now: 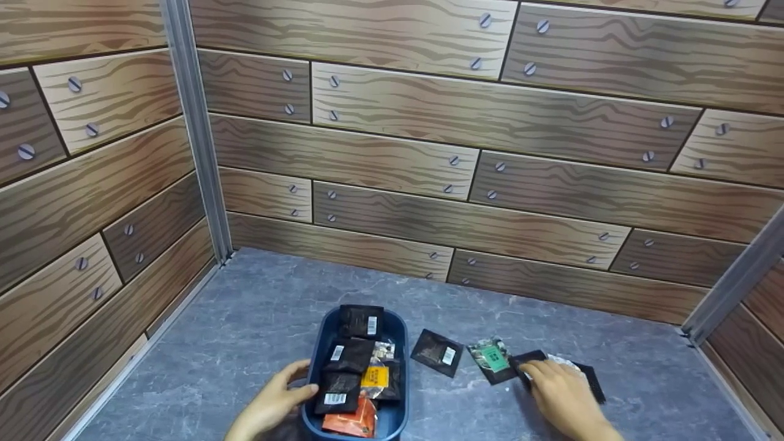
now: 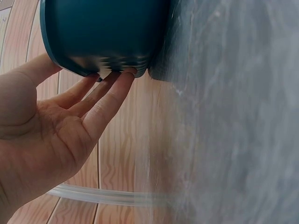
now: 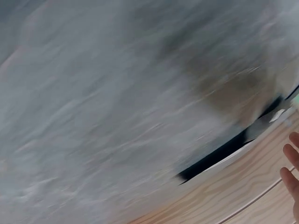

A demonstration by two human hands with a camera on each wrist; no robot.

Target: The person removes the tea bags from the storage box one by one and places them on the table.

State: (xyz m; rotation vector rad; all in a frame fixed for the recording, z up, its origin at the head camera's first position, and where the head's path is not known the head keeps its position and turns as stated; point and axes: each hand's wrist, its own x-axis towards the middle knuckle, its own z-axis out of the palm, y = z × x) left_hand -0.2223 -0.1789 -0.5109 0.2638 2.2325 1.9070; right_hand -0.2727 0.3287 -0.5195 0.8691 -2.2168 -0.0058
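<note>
A deep blue plastic bin point(image 1: 402, 392) holds several small flat packets: black ones with white barcode labels point(image 1: 361, 320), one with a yellow label point(image 1: 375, 376) and an orange one point(image 1: 350, 422). My left hand point(image 1: 275, 395) grips its left side, thumb over the rim; the left wrist view shows the fingers point(image 2: 107, 105) against the ridged outer wall. To the right, my right hand point(image 1: 560, 392) is low over packets on the table, fingertips at a black packet point(image 1: 529, 356). In the right wrist view its fingers point(image 3: 290, 154) look extended; thumb and index finger are hidden.
On the grey marbled table point(image 1: 269, 306) lie a black packet point(image 1: 438, 353) beside the bin, a green-labelled packet point(image 1: 493, 361), and another black packet point(image 1: 593, 383) partly beyond the right hand. Wood-patterned walls point(image 1: 392, 153) with metal corner posts point(image 1: 202, 135) enclose the table.
</note>
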